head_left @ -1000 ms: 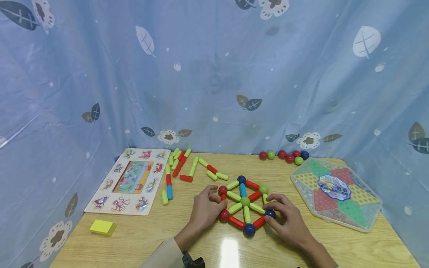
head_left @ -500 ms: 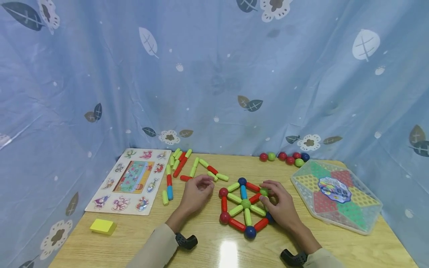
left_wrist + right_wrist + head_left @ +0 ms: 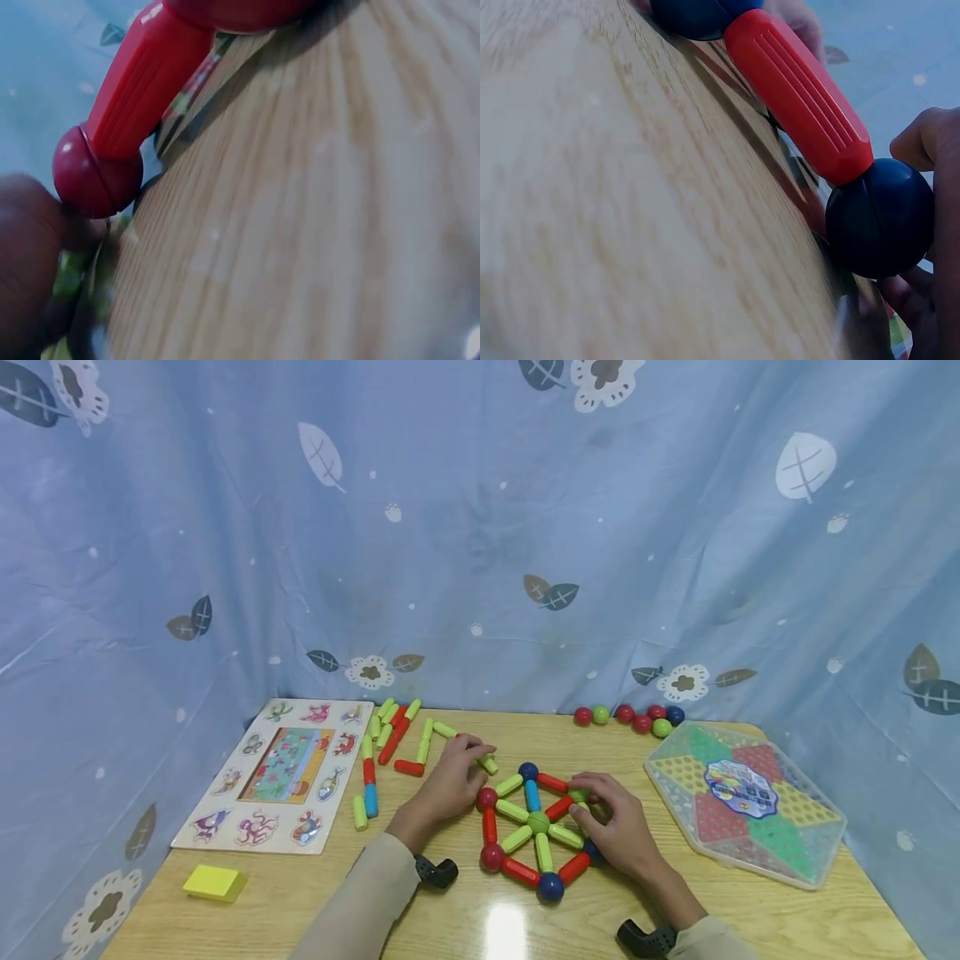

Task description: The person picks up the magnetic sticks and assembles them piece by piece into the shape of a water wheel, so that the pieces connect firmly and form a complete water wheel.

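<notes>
A flat wheel of magnetic rods and balls (image 3: 543,855) lies on the table, with a green ball (image 3: 539,822) at its hub. My right hand (image 3: 615,822) pinches the green corner ball (image 3: 577,795) between thumb and fingers, partly covering it. Below that hand is a navy ball (image 3: 592,852); the right wrist view shows a navy ball (image 3: 881,217) close by the fingers, joined to a red rod (image 3: 799,97). My left hand (image 3: 450,779) reaches beyond the wheel's left side, fingers loosely bent over a yellow-green rod (image 3: 488,764). A red ball (image 3: 487,798) sits beside it.
Loose rods (image 3: 369,772) lie at the back left, beside a sea-animal puzzle board (image 3: 197,847). Several balls (image 3: 624,714) line the back edge. A Chinese checkers box (image 3: 750,810) occupies the right, and a yellow block (image 3: 214,883) the front left.
My left hand let go of the wheel's left side and moved back to the loose rods. My right hand shifted from the navy corner ball up to the green one.
</notes>
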### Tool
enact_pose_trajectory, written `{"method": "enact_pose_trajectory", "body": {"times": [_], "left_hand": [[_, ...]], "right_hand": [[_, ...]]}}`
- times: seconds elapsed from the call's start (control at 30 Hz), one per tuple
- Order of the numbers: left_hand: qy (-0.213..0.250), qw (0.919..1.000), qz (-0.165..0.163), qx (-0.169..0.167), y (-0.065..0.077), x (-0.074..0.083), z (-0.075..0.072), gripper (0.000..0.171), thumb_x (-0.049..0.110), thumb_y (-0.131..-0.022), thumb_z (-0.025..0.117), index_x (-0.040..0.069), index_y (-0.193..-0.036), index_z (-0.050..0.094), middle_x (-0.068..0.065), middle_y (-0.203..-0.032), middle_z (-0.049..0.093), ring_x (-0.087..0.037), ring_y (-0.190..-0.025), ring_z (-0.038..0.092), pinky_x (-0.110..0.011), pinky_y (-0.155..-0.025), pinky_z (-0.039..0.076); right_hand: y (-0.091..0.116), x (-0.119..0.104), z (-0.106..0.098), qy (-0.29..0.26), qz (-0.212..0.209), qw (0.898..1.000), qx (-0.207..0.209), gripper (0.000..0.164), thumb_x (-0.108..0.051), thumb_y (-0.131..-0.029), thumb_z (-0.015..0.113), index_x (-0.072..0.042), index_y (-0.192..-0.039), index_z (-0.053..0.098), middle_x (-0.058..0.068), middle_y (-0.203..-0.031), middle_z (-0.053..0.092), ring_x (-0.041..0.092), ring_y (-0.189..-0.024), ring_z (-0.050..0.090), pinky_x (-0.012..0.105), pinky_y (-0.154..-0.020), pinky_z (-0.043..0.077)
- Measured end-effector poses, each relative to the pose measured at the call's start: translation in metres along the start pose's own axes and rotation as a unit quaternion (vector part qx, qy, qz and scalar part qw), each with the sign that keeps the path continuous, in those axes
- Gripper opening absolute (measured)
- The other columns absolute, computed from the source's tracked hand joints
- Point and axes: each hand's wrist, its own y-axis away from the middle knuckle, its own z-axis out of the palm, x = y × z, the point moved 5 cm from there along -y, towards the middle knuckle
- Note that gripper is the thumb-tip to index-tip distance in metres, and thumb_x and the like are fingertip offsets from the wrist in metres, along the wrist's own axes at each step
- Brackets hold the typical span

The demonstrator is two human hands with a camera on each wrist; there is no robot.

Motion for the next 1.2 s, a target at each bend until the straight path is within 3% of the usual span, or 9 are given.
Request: {"method": "enact_pose_trajectory", "body": {"times": [0.17, 0.33, 0.43, 0.5, 0.6, 0.7, 0.8, 0.93, 1.2], "left_hand": [[-0.050, 0.9979, -0.027, 0.031, 0.003, -0.004, -0.003, 0.023, 0.018, -0.105, 0.076, 0.010, -0.126, 0.079, -0.010, -0.120, 0.061, -0.028, -0.109, 0.051, -0.045, -0.095, 0.049], [0.041, 0.9919, -0.063, 0.103, 0.009, -0.012, -0.012, 0.021, 0.024, -0.106, 0.075, 0.011, -0.122, 0.078, -0.007, -0.116, 0.068, -0.026, -0.107, 0.059, -0.044, -0.094, 0.052], [0.111, 0.9777, -0.073, 0.162, 0.012, -0.007, -0.022, 0.021, 0.024, -0.104, 0.078, 0.013, -0.122, 0.080, -0.003, -0.108, 0.072, -0.021, -0.100, 0.063, -0.037, -0.087, 0.054], [0.166, 0.9663, -0.079, 0.180, 0.013, 0.003, -0.027, 0.021, 0.024, -0.102, 0.081, 0.014, -0.120, 0.081, -0.002, -0.105, 0.074, -0.019, -0.096, 0.064, -0.030, -0.083, 0.055], [0.255, 0.9523, -0.074, 0.151, 0.015, 0.026, -0.027, 0.021, 0.020, -0.100, 0.082, 0.012, -0.120, 0.079, -0.004, -0.106, 0.076, -0.016, -0.096, 0.069, -0.025, -0.084, 0.057], [0.312, 0.9454, -0.063, 0.071, 0.020, 0.053, -0.017, 0.023, 0.017, -0.100, 0.082, 0.009, -0.121, 0.076, -0.006, -0.112, 0.078, -0.015, -0.100, 0.074, -0.024, -0.088, 0.061], [0.329, 0.9426, -0.057, 0.000, 0.026, 0.074, -0.002, 0.024, 0.015, -0.101, 0.081, 0.009, -0.122, 0.074, -0.006, -0.114, 0.077, -0.013, -0.101, 0.075, -0.024, -0.089, 0.062], [0.308, 0.9495, -0.045, -0.038, 0.030, 0.088, 0.017, 0.022, 0.010, -0.100, 0.081, 0.009, -0.121, 0.074, -0.003, -0.112, 0.076, -0.008, -0.100, 0.075, -0.021, -0.089, 0.061], [0.217, 0.9758, -0.004, -0.030, 0.029, 0.099, 0.027, 0.023, 0.004, -0.096, 0.084, 0.012, -0.114, 0.074, -0.004, -0.109, 0.077, -0.002, -0.089, 0.068, -0.018, -0.080, 0.060]], "right_hand": [[0.000, -0.001, 0.000, 0.002, 0.002, 1.000, 0.000, 0.031, -0.013, -0.099, 0.079, -0.020, -0.129, 0.078, 0.004, -0.139, 0.072, 0.026, -0.128, 0.067, 0.031, -0.100, 0.059], [0.001, -0.002, 0.001, 0.005, 0.001, 1.000, -0.001, 0.033, -0.011, -0.098, 0.080, -0.019, -0.129, 0.077, 0.004, -0.138, 0.072, 0.024, -0.127, 0.067, 0.028, -0.100, 0.058], [0.000, -0.003, 0.000, 0.005, -0.003, 1.000, 0.001, 0.033, -0.010, -0.097, 0.080, -0.019, -0.129, 0.077, 0.005, -0.137, 0.073, 0.023, -0.126, 0.067, 0.026, -0.100, 0.057], [-0.001, -0.003, 0.000, 0.004, -0.009, 1.000, 0.003, 0.033, -0.009, -0.097, 0.080, -0.018, -0.128, 0.078, 0.006, -0.136, 0.073, 0.023, -0.125, 0.067, 0.025, -0.099, 0.057], [-0.001, -0.003, 0.000, 0.004, -0.013, 1.000, 0.004, 0.033, -0.009, -0.097, 0.080, -0.017, -0.128, 0.078, 0.007, -0.136, 0.073, 0.023, -0.126, 0.067, 0.025, -0.098, 0.057], [0.000, -0.003, 0.000, 0.002, -0.012, 1.000, 0.003, 0.033, -0.009, -0.097, 0.080, -0.017, -0.129, 0.078, 0.006, -0.136, 0.073, 0.024, -0.126, 0.067, 0.024, -0.098, 0.057], [0.000, -0.003, -0.001, -0.001, -0.008, 1.000, 0.002, 0.032, -0.009, -0.097, 0.080, -0.017, -0.128, 0.078, 0.005, -0.136, 0.073, 0.025, -0.127, 0.067, 0.026, -0.098, 0.057], [0.000, -0.001, -0.001, -0.007, 0.001, 1.000, -0.002, 0.032, -0.010, -0.098, 0.080, -0.017, -0.128, 0.078, 0.005, -0.136, 0.073, 0.025, -0.127, 0.067, 0.028, -0.099, 0.058], [-0.001, 0.000, -0.001, -0.008, 0.001, 1.000, 0.001, 0.032, -0.009, -0.096, 0.081, -0.018, -0.127, 0.078, 0.001, -0.134, 0.073, 0.021, -0.126, 0.067, 0.029, -0.099, 0.058]]}}
